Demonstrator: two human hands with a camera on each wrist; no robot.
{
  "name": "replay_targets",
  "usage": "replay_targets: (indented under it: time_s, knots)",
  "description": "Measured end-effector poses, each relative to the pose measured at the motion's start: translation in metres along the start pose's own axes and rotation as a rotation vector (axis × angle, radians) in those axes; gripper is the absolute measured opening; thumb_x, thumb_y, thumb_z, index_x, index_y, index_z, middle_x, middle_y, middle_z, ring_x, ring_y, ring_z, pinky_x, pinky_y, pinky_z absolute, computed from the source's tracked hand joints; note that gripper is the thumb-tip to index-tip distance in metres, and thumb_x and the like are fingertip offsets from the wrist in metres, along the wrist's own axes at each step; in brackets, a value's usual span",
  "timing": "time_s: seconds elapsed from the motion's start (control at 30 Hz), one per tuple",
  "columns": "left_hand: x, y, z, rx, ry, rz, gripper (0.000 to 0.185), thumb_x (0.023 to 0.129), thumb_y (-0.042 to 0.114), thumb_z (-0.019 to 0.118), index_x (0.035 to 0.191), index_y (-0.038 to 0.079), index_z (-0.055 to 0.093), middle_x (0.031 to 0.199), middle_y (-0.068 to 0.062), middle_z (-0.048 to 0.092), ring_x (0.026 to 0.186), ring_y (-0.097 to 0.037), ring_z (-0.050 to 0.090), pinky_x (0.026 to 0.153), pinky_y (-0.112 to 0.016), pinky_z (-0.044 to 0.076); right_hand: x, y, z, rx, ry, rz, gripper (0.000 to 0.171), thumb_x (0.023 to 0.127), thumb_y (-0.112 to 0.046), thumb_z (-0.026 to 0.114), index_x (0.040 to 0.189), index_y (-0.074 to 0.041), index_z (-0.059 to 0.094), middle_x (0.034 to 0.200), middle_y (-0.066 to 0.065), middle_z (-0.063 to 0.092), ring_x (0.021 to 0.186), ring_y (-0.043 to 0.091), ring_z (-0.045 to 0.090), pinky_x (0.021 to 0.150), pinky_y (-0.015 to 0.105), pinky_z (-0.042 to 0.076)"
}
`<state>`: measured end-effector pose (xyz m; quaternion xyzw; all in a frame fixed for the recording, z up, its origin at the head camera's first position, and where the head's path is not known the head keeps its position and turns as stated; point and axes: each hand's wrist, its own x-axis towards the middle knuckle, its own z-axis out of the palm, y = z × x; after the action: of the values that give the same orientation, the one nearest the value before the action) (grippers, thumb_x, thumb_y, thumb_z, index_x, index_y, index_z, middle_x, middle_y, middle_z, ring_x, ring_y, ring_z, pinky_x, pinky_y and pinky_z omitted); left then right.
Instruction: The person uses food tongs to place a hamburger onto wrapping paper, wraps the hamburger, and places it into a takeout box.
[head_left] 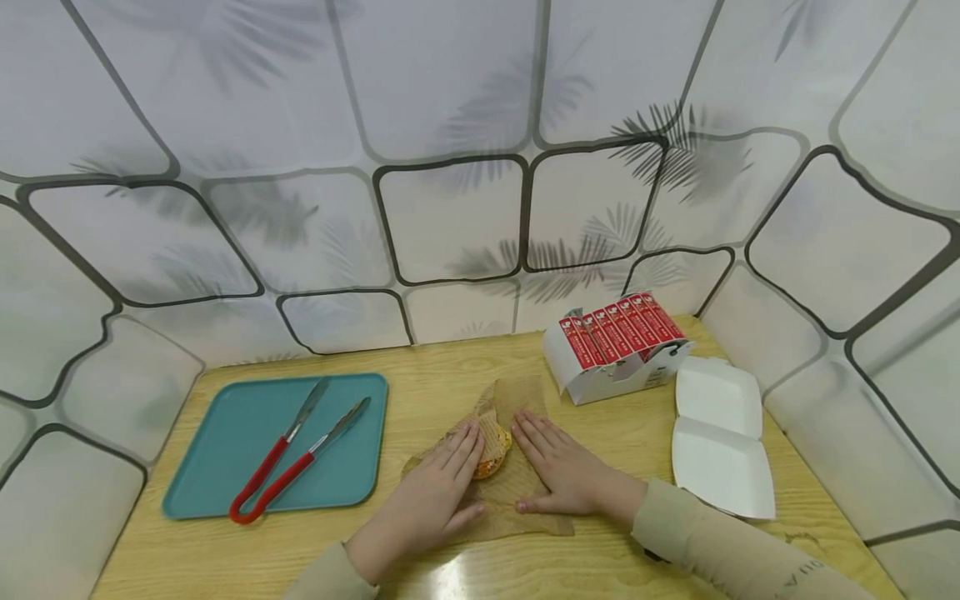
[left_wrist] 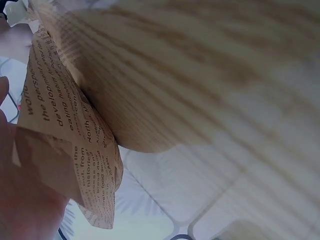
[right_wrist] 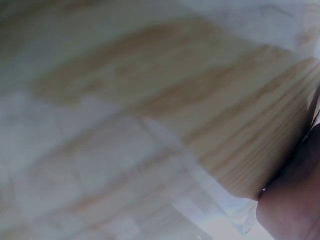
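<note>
Sleeved left hand [head_left: 435, 487] on half-papered burger [head_left: 494, 463]; right hand [head_left: 566, 471] alongside

The left hand [left_wrist: 27, 202] touches brown printed paper [left_wrist: 60, 112] on the wood-grained table [left_wrist: 165, 85].

I see a white carton [head_left: 600, 388] packed with red packets [head_left: 621, 327] on the table [head_left: 637, 442]. Well left of the carton, my feed gives me a teal tray [head_left: 225, 433] bearing red-handled tongs [head_left: 296, 472]; just right of it, an opened clamshell [head_left: 722, 458]; behind it, a leaf-printed wall [head_left: 450, 221].
</note>
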<state>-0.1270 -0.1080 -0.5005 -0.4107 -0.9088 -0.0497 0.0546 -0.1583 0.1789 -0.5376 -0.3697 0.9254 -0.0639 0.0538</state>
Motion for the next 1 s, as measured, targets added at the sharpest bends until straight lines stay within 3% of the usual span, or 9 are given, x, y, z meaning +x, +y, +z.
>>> replay_targets:
  time_s: [0.33, 0.5, 0.67, 0.9, 1.0]
  knots:
    - [-0.001, -0.001, -0.003, -0.025, -0.019, -0.005, 0.081, 0.107, 0.048, 0.057, 0.162, -0.007, 0.034, 0.172, -0.024, 0.031, 0.160, -0.038, 0.033, 0.129, -0.046, 0.039, -0.005, -0.002, -0.002, 0.077, 0.029, -0.008, 0.109, 0.099, -0.077, 0.049, 0.167, 0.004, 0.020, 0.176, 0.026, 0.015, 0.164, 0.043, 0.016, 0.136, 0.051, 0.019]
    - [-0.001, -0.001, -0.003, -0.020, -0.031, -0.001, 0.082, 0.108, 0.049, 0.055, 0.163, -0.006, 0.032, 0.173, -0.024, 0.029, 0.161, -0.037, 0.031, 0.129, -0.046, 0.039, -0.008, 0.000, -0.007, -0.024, 0.074, -0.050, 0.099, 0.102, -0.066, 0.054, 0.164, 0.006, 0.028, 0.174, 0.026, 0.023, 0.162, 0.043, 0.024, 0.132, 0.053, 0.029]
    - [-0.001, -0.001, -0.001, -0.023, -0.024, 0.002, 0.085, 0.107, 0.052, 0.056, 0.164, -0.006, 0.031, 0.173, -0.023, 0.028, 0.162, -0.037, 0.030, 0.130, -0.046, 0.037, -0.014, 0.003, -0.008, -0.089, 0.104, -0.074, 0.097, 0.102, -0.066, 0.054, 0.165, 0.004, 0.029, 0.175, 0.022, 0.023, 0.163, 0.038, 0.025, 0.132, 0.049, 0.028]
    - [-0.002, -0.002, -0.001, -0.017, -0.021, 0.005, 0.088, 0.106, 0.054, 0.056, 0.164, -0.006, 0.030, 0.174, -0.023, 0.026, 0.162, -0.036, 0.028, 0.130, -0.046, 0.035, -0.025, 0.007, -0.005, -0.113, 0.166, -0.183, 0.099, 0.102, -0.070, 0.051, 0.167, 0.000, 0.027, 0.176, 0.019, 0.024, 0.163, 0.037, 0.026, 0.136, 0.031, -0.003]
    - [-0.002, -0.002, 0.000, -0.006, -0.025, 0.006, 0.088, 0.106, 0.055, 0.055, 0.164, -0.006, 0.030, 0.174, -0.024, 0.026, 0.162, -0.037, 0.028, 0.130, -0.046, 0.035, -0.030, 0.008, -0.005, -0.115, 0.184, -0.242, 0.100, 0.101, -0.072, 0.050, 0.167, -0.001, 0.026, 0.177, 0.017, 0.023, 0.163, 0.035, 0.027, 0.137, 0.030, -0.006]
